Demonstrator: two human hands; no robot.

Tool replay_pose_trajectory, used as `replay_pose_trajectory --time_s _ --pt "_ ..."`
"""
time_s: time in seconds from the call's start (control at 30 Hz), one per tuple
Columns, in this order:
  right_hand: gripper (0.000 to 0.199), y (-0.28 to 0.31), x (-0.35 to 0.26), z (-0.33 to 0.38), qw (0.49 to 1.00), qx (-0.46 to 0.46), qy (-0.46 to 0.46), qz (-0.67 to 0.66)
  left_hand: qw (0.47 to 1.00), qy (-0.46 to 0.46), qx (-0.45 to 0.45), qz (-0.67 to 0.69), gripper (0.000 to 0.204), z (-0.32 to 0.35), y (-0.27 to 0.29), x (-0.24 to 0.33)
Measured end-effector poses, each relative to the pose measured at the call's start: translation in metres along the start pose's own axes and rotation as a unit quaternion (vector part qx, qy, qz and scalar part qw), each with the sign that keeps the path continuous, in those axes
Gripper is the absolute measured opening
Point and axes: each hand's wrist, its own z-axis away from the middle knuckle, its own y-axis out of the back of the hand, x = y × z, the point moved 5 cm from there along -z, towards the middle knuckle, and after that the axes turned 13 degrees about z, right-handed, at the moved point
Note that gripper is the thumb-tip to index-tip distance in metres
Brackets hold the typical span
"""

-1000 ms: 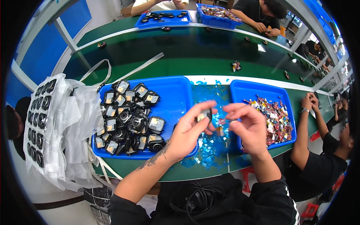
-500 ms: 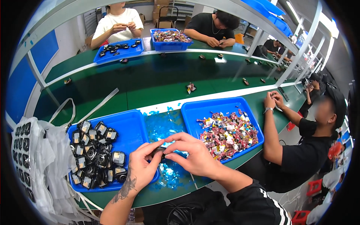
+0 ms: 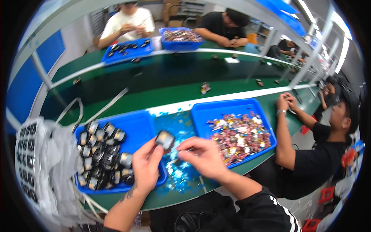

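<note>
Between the thumb and fingers of my left hand [image 3: 148, 164] is a small black plastic housing [image 3: 165, 139], its pale square face turned up. To its right and apart from it, my right hand [image 3: 203, 156] has thumb and index finger brought close in a pinch; blur hides what, if anything, lies between the tips. Beneath both hands, shiny blue film scraps [image 3: 179, 174] are scattered over the green tabletop. A blue tray [image 3: 139, 129] on the left carries many similar black housings [image 3: 106, 152]. On the right, another blue tray [image 3: 201, 112] is heaped with small pinkish, silver and yellow parts [image 3: 241, 137].
Stacked clear blister trays [image 3: 29, 162] of black parts stand at the far left. Beyond a white rail, a dark green conveyor belt [image 3: 154, 83] bears scattered small parts. A co-worker [image 3: 320, 143] sits at the right; two people work across the belt beside more blue trays.
My hands have parted. The left one has lifted the black housing and tilted its pale face into view, while the right has drawn off it. The whole view has shifted slightly.
</note>
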Motion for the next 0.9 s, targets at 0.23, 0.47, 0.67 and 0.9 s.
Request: replay_pose_trajectory --time_s 0.23,0.47,0.67,0.9 --pt "0.018 0.018 -0.023 0.001 0.972 0.066 0.105 0.2 0.993 0.104 -0.057 0.028 0.037 -0.008 -0.011 -0.013" --pt "0.011 0.009 -0.024 -0.001 0.975 0.093 0.058 0.192 0.995 0.08 -0.064 0.009 0.036 -0.003 -0.009 -0.016" --pt "0.008 0.003 -0.028 -0.004 0.97 0.1 0.093 0.202 0.994 0.072 -0.075 -0.009 0.037 0.0 -0.012 -0.017" --pt "0.009 0.008 -0.029 -0.006 0.963 0.091 0.081 0.24 0.993 0.071 -0.086 -0.029 0.038 0.002 -0.011 -0.017"
